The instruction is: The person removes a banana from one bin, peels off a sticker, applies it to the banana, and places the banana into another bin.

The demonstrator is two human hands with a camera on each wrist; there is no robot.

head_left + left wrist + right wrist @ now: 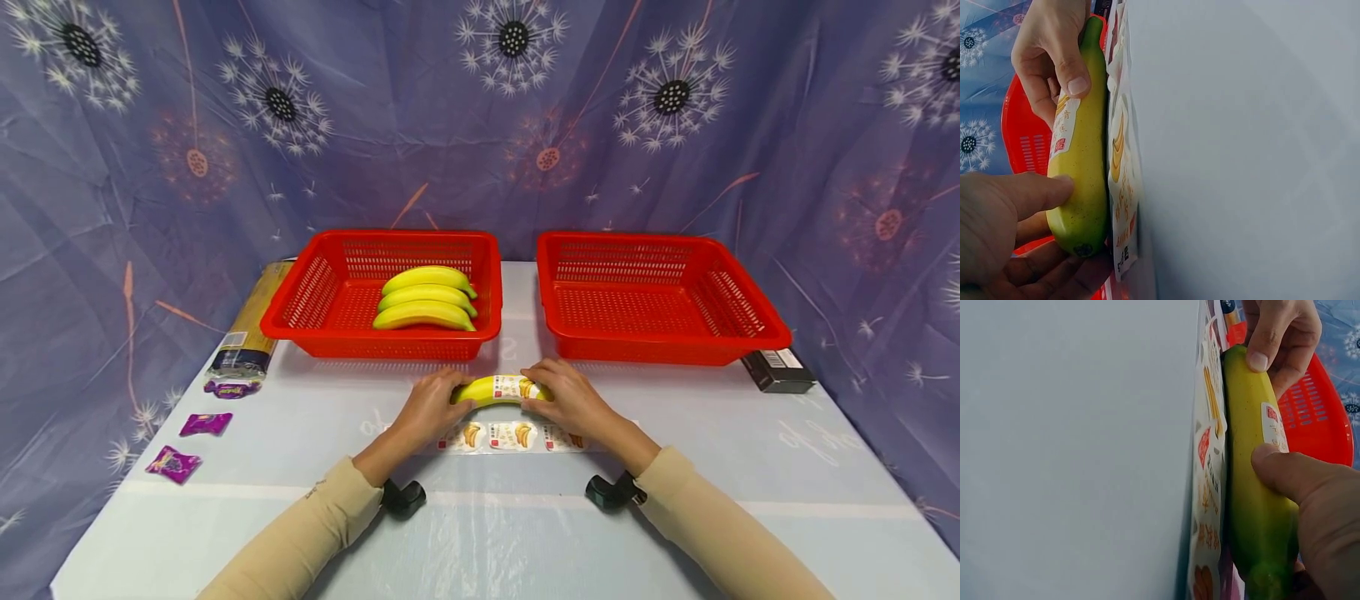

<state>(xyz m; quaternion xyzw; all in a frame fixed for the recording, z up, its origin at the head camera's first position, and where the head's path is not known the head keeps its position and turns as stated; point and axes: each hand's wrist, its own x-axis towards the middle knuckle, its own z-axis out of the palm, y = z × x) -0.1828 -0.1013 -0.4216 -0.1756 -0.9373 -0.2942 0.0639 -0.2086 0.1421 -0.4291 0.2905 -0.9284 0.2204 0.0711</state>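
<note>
A yellow banana [480,392] with greenish ends lies crosswise between the two hands, a white printed label [513,387] on its upper side. The left hand [431,408] grips its left, blunt end, thumb on the near side and fingers curled round beyond. At the stem end, the right hand [573,402] holds it the same way, its thumb [1279,465] beside the label. In front of the banana lies a strip of banana-picture labels [513,436], partly covered by the hands. The left wrist view shows the banana [1088,150] close beside that strip.
A red basket [390,350] at the back left holds 3 bananas [423,315]. Another red basket [667,348] stands at the back right, a dark box [778,371] by its corner. Along the left edge lie a gold package [251,321] and purple-wrapped sweets [174,464].
</note>
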